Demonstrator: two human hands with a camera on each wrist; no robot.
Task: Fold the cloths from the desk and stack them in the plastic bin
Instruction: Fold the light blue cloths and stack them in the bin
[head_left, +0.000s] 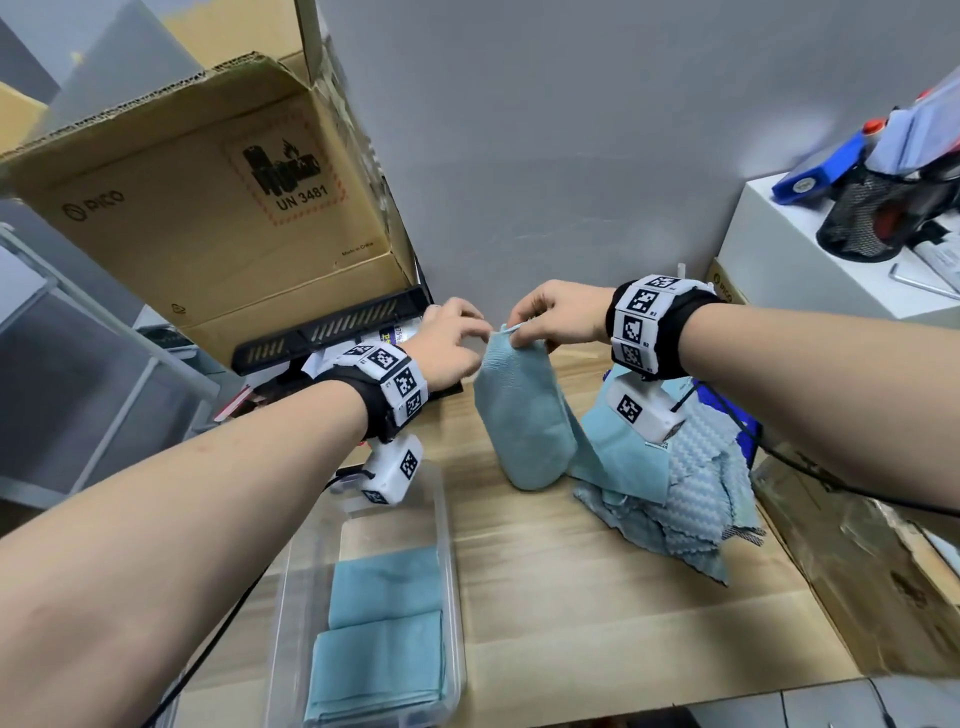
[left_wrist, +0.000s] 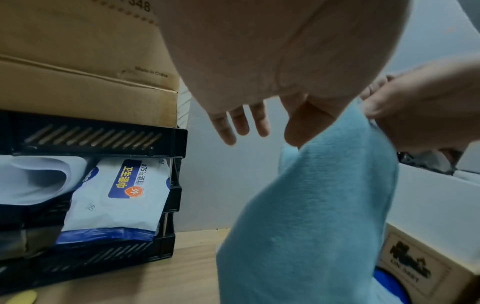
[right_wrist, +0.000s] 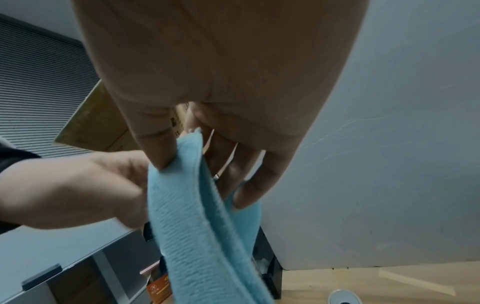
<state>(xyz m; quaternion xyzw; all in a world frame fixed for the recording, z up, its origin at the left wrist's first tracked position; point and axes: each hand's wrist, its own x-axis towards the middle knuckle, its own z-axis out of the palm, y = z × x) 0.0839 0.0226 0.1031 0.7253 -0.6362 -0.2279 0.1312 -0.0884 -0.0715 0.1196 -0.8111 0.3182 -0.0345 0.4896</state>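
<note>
A light blue cloth hangs doubled above the wooden desk. My right hand pinches its top edge between thumb and forefinger; the right wrist view shows this grip on the cloth. My left hand holds the same top edge just to the left, thumb against the cloth, the other fingers loose. A heap of unfolded blue cloths lies at the right. The clear plastic bin at front left holds folded blue cloths.
A large open cardboard box sits on a black crate holding a pack of wipes at back left. A white box with a mesh pen holder is at back right. Another cardboard box lines the desk's right edge.
</note>
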